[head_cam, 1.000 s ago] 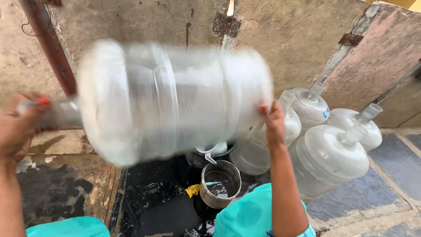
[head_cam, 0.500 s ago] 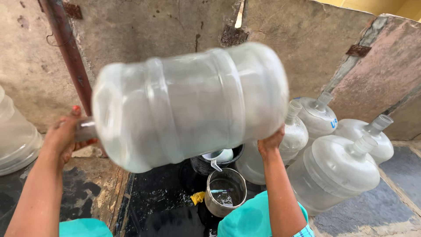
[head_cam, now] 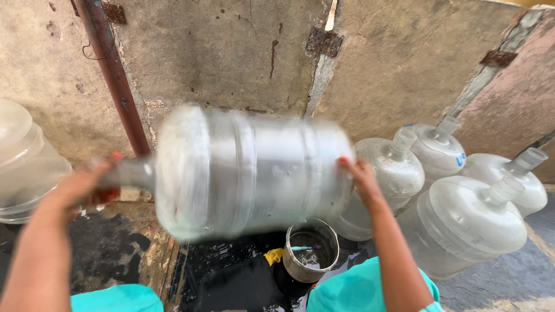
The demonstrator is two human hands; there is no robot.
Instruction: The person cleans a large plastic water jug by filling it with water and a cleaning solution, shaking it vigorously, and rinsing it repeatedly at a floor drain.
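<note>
Six water jugs (head_cam: 248, 173), one metal pot (head_cam: 311, 251), two hands (head_cam: 361, 176).
</note>
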